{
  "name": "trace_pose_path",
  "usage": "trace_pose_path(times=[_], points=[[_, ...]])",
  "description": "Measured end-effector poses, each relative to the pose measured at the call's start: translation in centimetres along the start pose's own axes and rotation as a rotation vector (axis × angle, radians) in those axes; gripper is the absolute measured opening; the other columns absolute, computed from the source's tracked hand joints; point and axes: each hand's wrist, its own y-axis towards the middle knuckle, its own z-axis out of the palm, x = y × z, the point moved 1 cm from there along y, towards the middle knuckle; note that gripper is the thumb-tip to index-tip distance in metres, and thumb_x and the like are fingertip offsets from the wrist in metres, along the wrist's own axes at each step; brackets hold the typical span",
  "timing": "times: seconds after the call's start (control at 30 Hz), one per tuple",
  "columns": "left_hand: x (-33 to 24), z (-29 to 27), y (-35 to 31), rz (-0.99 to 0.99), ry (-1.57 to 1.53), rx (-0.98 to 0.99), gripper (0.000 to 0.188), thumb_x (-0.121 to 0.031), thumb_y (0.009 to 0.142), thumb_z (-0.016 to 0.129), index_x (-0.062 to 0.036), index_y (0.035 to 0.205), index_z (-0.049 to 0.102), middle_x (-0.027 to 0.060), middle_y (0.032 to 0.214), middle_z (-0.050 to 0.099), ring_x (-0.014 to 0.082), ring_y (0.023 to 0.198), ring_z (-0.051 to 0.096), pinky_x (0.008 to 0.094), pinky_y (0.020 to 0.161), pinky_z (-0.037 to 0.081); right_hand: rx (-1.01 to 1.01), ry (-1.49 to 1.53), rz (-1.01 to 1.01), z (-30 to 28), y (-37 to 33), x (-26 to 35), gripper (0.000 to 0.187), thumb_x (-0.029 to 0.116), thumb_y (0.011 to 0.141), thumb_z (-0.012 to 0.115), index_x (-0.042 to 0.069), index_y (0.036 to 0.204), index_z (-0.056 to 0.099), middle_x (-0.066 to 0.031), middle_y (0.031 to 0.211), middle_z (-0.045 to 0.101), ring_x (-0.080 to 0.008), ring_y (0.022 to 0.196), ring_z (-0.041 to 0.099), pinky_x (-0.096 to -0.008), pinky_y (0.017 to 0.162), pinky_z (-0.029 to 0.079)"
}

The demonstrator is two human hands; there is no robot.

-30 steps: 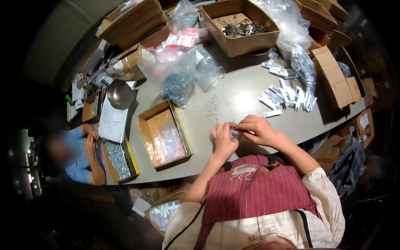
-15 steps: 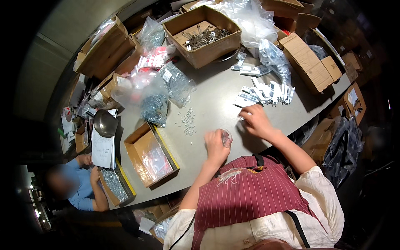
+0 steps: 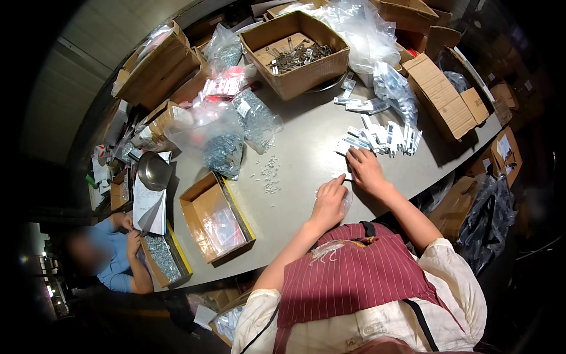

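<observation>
My left hand is closed on a small clear plastic bag, which shows beside its fingers near the table's front edge. Close by on the right, my right hand has its fingers bent around a small white strip with a dark end. That strip lies between the two hands, touching the left fingertips, and is partly hidden by fingers. Just beyond the right hand is a pile of white-and-blue strips. Left of my hands, small silvery pins are scattered on the grey table.
An open carton of metal parts stands at the back. Bags of small hardware lie left, beyond a tray of flat plastic bags. A co-worker in blue sits by a hardware box. A cardboard box stands right.
My left hand has moved right and slightly forward with the bag, up against the right hand. My right hand has shifted little. The co-worker's hands have come together near the papers.
</observation>
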Motion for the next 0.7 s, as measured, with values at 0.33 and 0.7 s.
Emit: trace_pose_path(times=[0.33,0.7], points=[[0.7,0.7,0.1,-0.095,-0.013,-0.023,0.025,0.000,0.078,0.066,0.0005,0.103,0.062,0.0200,0.144,0.058,0.0379,0.131,0.054,0.0476,0.110,0.041,-0.019,0.145,-0.009,-1.5,-4.0,3.3,0.032,0.008,0.083,0.069,0.001,0.113,0.062,-0.0189,0.129,0.060,-0.0403,0.116,0.055,-0.0486,0.101,0.046],[3.9,-1.2,5.3,0.103,0.179,0.251,0.037,-0.014,0.076,0.070,-0.0024,0.111,0.073,0.0149,0.136,0.067,0.0277,0.134,0.058,0.0478,0.118,0.038,-0.084,0.204,-0.174,-0.9,-6.0,1.5,0.032,0.008,0.077,0.071,0.001,0.107,0.064,-0.0165,0.133,0.063,-0.0380,0.112,0.061,-0.0470,0.098,0.049]])
